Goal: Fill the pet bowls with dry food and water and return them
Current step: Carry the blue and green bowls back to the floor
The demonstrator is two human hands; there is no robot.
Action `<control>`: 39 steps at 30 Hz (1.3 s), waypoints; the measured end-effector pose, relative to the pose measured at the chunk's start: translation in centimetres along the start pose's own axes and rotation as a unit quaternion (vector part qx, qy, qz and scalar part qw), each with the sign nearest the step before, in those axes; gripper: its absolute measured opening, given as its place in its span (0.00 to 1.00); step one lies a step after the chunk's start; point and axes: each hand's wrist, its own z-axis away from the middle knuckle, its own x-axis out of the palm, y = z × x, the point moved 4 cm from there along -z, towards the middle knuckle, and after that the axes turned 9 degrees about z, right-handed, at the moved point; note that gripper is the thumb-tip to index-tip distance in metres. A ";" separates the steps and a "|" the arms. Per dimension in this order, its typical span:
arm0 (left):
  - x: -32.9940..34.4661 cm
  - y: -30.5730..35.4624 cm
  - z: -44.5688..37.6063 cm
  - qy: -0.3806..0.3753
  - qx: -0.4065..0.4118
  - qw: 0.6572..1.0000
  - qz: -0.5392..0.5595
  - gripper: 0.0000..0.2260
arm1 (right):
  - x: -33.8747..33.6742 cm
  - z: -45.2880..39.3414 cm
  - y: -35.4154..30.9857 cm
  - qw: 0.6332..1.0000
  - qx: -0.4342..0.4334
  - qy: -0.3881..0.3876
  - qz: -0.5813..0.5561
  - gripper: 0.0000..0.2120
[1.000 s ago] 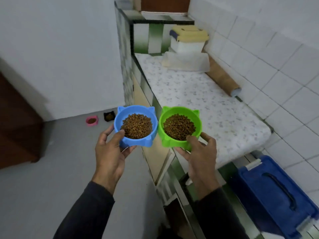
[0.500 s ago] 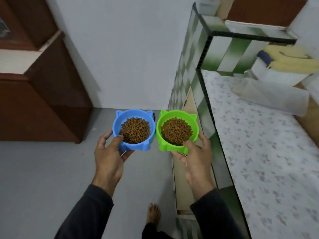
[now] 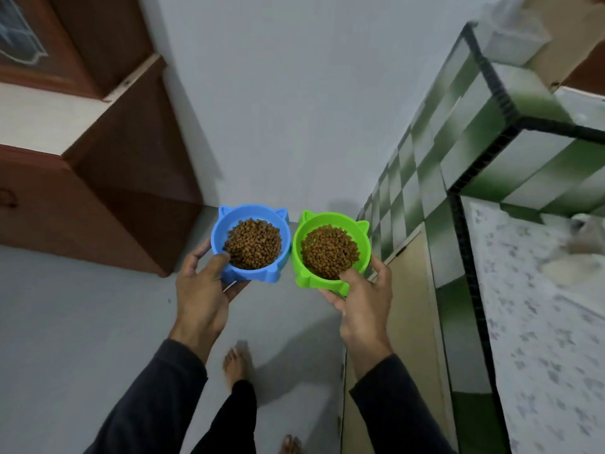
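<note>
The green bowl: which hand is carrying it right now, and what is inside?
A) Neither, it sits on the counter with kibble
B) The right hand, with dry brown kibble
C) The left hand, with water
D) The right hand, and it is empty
B: the right hand grips the green bowl at its near rim, thumb over the edge, and brown kibble is heaped inside.
</note>
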 end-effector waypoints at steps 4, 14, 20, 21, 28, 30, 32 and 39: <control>1.6 0.9 -6.0 0.003 -0.014 1.000 -0.002 0.20 | 4.2 -4.3 0.3 1.000 0.010 0.007 0.013 0.27; 6.2 1.3 -17.8 -0.011 -0.041 0.999 -0.016 0.20 | 11.8 -13.5 0.2 0.999 0.034 0.032 -0.015 0.30; 8.0 -1.9 -23.1 0.019 -0.085 0.996 -0.007 0.21 | 12.7 -20.0 1.0 0.998 0.062 0.025 -0.005 0.30; 8.2 -2.7 -23.8 0.027 -0.093 0.995 -0.008 0.21 | 12.5 -21.1 1.5 0.997 0.075 0.022 -0.002 0.31; 8.2 -10.1 -28.8 0.080 -0.115 0.990 -0.003 0.20 | 10.9 -29.7 6.0 0.991 0.135 0.018 0.018 0.33; 8.0 -12.3 -30.4 0.089 -0.119 0.989 -0.004 0.20 | 10.6 -32.0 7.6 0.989 0.146 0.017 0.024 0.33; 7.6 -14.5 -32.2 0.094 -0.123 0.988 -0.007 0.19 | 10.3 -34.5 9.4 0.987 0.154 0.016 0.034 0.33; 4.8 -22.6 -40.4 0.099 -0.130 0.986 -0.035 0.21 | 10.0 -43.0 17.2 0.986 0.153 0.026 0.058 0.33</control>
